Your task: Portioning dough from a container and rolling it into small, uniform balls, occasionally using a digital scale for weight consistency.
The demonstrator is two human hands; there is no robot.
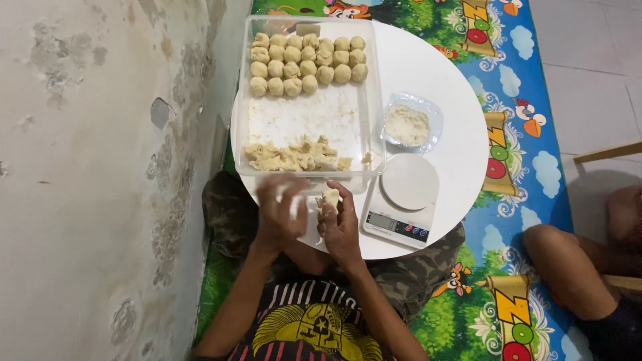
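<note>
Head view, left hand (pixel 277 217) and right hand (pixel 340 224) cupping soft pale dough lump (pixel 330 198), clear plastic tray (pixel 372 100) beyond

One screen in view: the small rectangular display (pixel 384 220) on the front edge of a white kitchen scale (pixel 401 204), grey-green with dark digits, too small to read. The scale sits at the near right of a round white table (pixel 448 100), its round weighing plate bare. To the right of the display is a short row of small coloured buttons (pixel 416 231), red and blue. No packages, labels or signs visible.
</note>
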